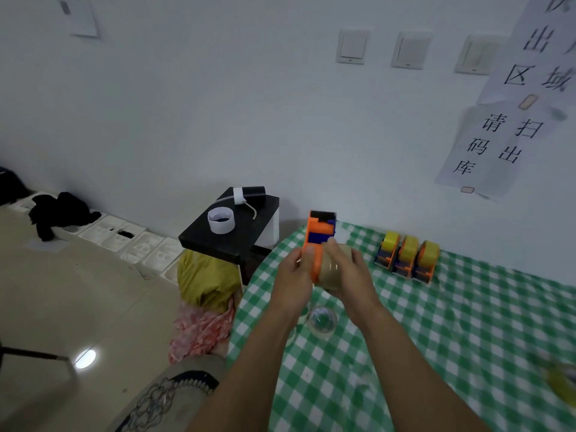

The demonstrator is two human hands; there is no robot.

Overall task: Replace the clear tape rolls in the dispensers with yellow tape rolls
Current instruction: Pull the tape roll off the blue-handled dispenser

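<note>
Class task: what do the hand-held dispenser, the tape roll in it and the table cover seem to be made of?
Dispenser: probably moulded plastic, matte, in flat orange and blue blocks. Tape roll: glossy brownish-clear film, showing a light streak. Table cover: green-checked cloth or vinyl; cannot tell which.

- Both hands are up together in front of the person, meeting at the orange dispenser (321, 241).
- Left hand (294, 275) grips the dispenser from its left side, thumb (309, 254) laid upward along the orange wall, fingers hidden behind it.
- Right hand (350, 272) sits on the dispenser's right side, curled over the clear tape roll (328, 271) at the dispenser's lower end, one fingertip (331, 243) reaching up onto the body.
- The two hands are nearly touching below the dispenser.
- Left forearm (249, 353) and right forearm (405, 353), both bare, run up toward the dispenser from below, converging like a V.
</note>
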